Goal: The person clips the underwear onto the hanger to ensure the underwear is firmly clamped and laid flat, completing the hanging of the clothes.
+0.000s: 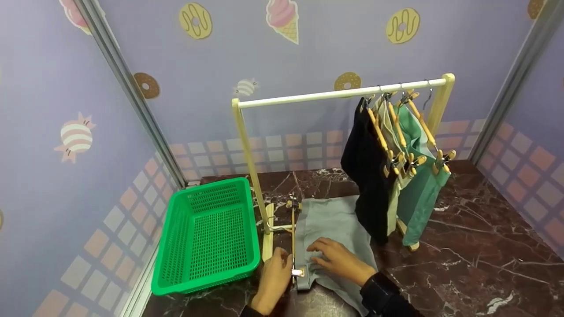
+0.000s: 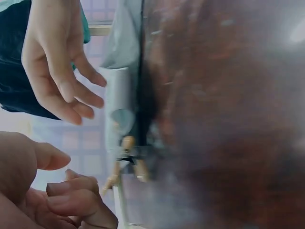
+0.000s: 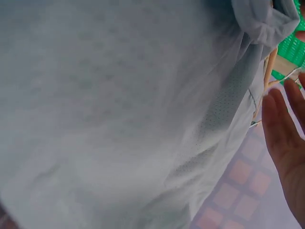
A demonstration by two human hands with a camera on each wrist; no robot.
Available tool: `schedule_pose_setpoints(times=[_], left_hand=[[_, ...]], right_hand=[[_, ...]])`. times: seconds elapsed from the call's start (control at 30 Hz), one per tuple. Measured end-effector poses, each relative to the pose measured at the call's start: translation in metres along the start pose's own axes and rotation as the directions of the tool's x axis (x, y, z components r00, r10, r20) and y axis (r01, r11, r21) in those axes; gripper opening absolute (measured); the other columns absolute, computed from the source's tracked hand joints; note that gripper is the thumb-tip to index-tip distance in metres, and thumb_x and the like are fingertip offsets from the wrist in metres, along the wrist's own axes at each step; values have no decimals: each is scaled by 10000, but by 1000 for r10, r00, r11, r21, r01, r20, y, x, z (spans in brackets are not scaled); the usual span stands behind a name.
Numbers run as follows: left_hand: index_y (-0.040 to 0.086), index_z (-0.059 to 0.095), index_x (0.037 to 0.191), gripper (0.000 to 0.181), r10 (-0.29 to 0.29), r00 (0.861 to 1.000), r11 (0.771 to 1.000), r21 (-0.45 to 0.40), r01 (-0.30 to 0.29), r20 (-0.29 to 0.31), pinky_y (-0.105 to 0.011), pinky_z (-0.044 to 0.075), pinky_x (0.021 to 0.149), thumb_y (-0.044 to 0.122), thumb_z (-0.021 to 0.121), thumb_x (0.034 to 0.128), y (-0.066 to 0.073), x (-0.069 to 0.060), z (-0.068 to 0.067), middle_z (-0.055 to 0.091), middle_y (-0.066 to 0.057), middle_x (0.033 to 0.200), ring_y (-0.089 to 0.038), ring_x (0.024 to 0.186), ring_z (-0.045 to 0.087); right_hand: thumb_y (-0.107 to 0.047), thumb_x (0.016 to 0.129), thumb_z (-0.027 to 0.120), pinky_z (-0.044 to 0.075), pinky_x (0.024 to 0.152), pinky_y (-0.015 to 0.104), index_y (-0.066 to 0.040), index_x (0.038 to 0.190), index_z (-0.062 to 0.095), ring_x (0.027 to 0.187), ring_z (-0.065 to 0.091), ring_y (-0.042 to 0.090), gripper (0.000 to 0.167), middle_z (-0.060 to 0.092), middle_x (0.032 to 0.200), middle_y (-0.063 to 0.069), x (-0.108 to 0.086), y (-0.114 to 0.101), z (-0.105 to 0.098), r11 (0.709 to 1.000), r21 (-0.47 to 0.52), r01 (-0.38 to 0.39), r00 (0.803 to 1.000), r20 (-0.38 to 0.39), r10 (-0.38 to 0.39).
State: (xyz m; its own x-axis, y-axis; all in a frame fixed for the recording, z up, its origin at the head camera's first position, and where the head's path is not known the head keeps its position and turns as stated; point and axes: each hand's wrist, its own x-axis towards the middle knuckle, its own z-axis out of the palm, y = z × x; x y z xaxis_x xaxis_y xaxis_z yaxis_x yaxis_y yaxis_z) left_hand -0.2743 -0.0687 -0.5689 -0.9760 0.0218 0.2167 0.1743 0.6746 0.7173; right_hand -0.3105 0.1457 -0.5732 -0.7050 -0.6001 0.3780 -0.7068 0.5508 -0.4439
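Note:
A pair of light grey trousers (image 1: 335, 224) lies on the dark marbled table, its waist edge along a wooden clip hanger (image 1: 293, 242). The hanger's near clip (image 1: 298, 272) sits at the waist corner, and the far clip (image 1: 294, 204) is at the other end. My left hand (image 1: 275, 277) is just left of the near clip. In the left wrist view its fingers (image 2: 81, 202) are loosely bent, apart from the clip, and hold nothing. Over the trousers hovers my right hand (image 1: 341, 259), fingers spread and slightly bent, nothing in them.
A green plastic basket (image 1: 253, 237) stands to the left. Behind the trousers rises a wooden clothes rack (image 1: 304, 97). Black trousers (image 1: 368, 176), a beige garment (image 1: 391, 215) and green trousers (image 1: 425, 198) hang at its right on clip hangers. Patterned walls enclose the table.

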Motion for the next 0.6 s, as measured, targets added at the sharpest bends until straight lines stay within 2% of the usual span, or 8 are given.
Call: schedule_pose_setpoints(times=[0.1,0.17,0.27,0.37,0.5,0.6], left_hand=[[78,603,989,53,22,1000,999,-37,-22,-10,-277,369,528,120,635,997,7,9,-2,497,45,678,-96,582,447],[57,611,1049,57,44,999,996,-78,-45,-12,-266,394,558,90,620,1003,10,17,-3,531,33,740,-97,630,485],[21,605,1135,135,78,997,987,-142,-79,-18,-286,482,646,41,595,1002,14,31,-1,597,-26,881,-142,757,585],[-12,588,1205,213,106,994,975,-196,-109,-28,-355,553,776,2,576,993,17,45,4,634,-116,1033,-239,926,651],[-33,564,1274,287,138,990,967,-209,-143,-41,-426,552,908,3,562,989,21,64,17,620,-191,1187,-334,1113,636],[-46,539,1321,342,151,987,968,-196,-158,-53,-463,524,960,2,554,983,24,79,26,584,-231,1264,-376,1201,594]], right_hand=[[-61,960,693,563,848,403,-57,1089,707,984,667,237,130,690,1070,56,8,5,4,999,-3,-49,994,-98,48],[-28,946,693,555,847,420,-59,1049,715,982,662,254,109,693,1041,62,15,9,7,996,-5,-88,984,-157,86],[2,930,687,538,859,441,-66,997,720,980,649,275,101,691,1009,73,28,15,10,989,-16,-149,960,-243,140],[6,931,668,516,883,459,-65,965,717,996,624,304,93,682,1004,95,43,23,13,976,-24,-215,932,-304,198],[11,944,636,488,926,495,-33,965,701,1054,589,363,82,662,1040,147,61,35,13,957,-26,-288,904,-339,263],[5,968,602,474,953,520,-2,1000,691,1101,568,403,95,642,1081,185,71,43,11,937,-9,-348,891,-315,328]])
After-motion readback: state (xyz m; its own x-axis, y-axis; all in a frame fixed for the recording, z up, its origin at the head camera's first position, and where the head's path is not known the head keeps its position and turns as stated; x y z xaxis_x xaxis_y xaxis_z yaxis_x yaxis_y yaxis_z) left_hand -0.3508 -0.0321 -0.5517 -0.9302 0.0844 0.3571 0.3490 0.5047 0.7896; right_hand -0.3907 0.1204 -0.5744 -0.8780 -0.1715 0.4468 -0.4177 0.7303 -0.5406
